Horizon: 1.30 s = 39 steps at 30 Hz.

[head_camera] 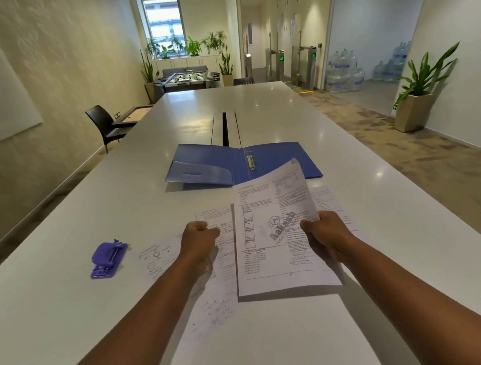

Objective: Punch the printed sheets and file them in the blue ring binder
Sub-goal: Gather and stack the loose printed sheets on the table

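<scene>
Paper fills the lower centre of the frame: the right hand (pixel 323 230) pinches a white printed sheet with a grey watermark (pixel 273 237) by its right edge, thumb on top and fingers curled underneath, holding it lifted and tilted above the long white table (pixel 276 339). The left hand (pixel 199 238), just left of that sheet, is curled into a fist with its fingers together; whether it grips anything cannot be told. Under and around both hands, more loose printed sheets (pixel 215 306) lie flat on the table, some with diagrams. At centre left, well apart from the papers, sits a small purple plastic hole punch (pixel 108 259). Beyond the held sheet, in the middle of the frame, the blue ring binder (pixel 203 165) lies open and flat, its metal ring mechanism (pixel 250 162) showing along the spine, with the sheet's top corner overlapping its right cover in view.
</scene>
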Tool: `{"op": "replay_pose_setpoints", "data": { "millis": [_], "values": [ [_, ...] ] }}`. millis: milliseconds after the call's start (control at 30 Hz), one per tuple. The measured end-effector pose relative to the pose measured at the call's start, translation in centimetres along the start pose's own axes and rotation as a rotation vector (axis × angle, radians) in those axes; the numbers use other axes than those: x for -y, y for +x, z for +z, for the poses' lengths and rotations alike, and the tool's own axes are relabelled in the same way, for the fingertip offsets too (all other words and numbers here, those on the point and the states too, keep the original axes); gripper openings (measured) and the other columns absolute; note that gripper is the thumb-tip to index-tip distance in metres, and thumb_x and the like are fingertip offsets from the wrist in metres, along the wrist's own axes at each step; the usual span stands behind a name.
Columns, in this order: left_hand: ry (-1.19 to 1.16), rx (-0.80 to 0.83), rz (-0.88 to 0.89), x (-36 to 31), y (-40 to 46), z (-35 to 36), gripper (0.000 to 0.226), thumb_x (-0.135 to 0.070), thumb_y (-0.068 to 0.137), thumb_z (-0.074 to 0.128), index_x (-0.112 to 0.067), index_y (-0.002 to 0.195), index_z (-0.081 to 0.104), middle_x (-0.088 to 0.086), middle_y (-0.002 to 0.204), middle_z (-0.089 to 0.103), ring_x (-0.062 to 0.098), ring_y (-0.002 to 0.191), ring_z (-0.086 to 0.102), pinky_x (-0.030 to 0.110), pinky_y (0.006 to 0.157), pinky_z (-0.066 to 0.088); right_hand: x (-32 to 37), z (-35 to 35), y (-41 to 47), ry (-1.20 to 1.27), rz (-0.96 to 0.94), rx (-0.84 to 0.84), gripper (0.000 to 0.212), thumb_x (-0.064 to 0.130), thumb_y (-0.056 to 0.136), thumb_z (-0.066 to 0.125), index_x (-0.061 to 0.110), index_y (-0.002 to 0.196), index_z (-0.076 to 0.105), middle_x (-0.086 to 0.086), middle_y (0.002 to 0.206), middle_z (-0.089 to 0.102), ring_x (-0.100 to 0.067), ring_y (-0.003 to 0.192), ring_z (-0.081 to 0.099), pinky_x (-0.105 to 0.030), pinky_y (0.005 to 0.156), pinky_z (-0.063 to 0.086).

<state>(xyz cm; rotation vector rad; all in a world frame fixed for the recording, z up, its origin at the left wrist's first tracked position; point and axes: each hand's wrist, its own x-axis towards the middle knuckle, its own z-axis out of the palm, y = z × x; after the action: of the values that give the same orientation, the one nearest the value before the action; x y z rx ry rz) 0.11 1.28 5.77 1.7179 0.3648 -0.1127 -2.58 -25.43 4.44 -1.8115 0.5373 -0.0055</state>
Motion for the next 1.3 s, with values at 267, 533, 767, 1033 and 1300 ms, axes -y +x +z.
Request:
{"op": "replay_pose_setpoints", "data": {
  "millis": [267,533,767,1033,1300],
  "values": [
    [-0.234,0.144,-0.270,-0.1,2.3,-0.8,0.022,-0.002,0.095,0.065,-0.003,0.117,0.065,0.012,0.101,0.072,0.024,0.088,0.068,0.039,0.094,0.059,-0.3,2.1,2.4,-0.026,0.032,0.054,0.009,0.010,0.098,0.060,0.006,0.105,0.063,-0.027,0.078,0.066,-0.034,0.056,0.052,-0.036,0.049,0.045],
    [-0.327,0.057,-0.335,0.4,4.9,-1.4,0.048,-0.007,0.092,0.071,-0.002,0.136,0.052,0.014,0.129,0.045,0.029,0.111,0.061,0.039,0.103,0.053,-1.3,2.9,3.6,-0.008,0.087,0.120,0.005,0.004,0.097,0.060,0.008,0.094,0.061,-0.020,0.078,0.055,-0.022,0.047,0.045,-0.028,0.045,0.038],
    [-0.309,0.051,-0.377,0.6,5.9,-1.4,0.027,-0.006,0.093,0.068,0.000,0.118,0.058,0.017,0.114,0.055,0.024,0.096,0.057,0.027,0.070,0.055,-1.8,2.9,4.3,-0.022,0.071,0.135,0.008,0.007,0.096,0.062,0.011,0.089,0.062,-0.022,0.081,0.061,-0.033,0.066,0.051,-0.036,0.055,0.042],
    [-0.257,0.104,-0.435,0.6,6.0,-1.3,0.010,-0.010,0.096,0.060,-0.003,0.090,0.062,0.006,0.071,0.060,0.010,0.053,0.043,0.020,0.047,0.032,-2.1,2.9,4.5,-0.032,0.049,0.133,0.003,0.008,0.096,0.062,0.006,0.094,0.064,-0.021,0.079,0.061,-0.034,0.067,0.052,-0.039,0.057,0.044],
    [-0.030,0.081,-0.141,0.5,4.1,0.4,0.009,-0.011,0.096,0.068,-0.003,0.094,0.072,0.013,0.081,0.075,0.021,0.057,0.069,0.037,0.065,0.058,-2.0,2.6,4.1,-0.045,0.060,0.136,0.007,0.009,0.097,0.062,0.004,0.092,0.064,-0.019,0.072,0.057,-0.028,0.055,0.047,-0.031,0.048,0.038]
  ]
}}
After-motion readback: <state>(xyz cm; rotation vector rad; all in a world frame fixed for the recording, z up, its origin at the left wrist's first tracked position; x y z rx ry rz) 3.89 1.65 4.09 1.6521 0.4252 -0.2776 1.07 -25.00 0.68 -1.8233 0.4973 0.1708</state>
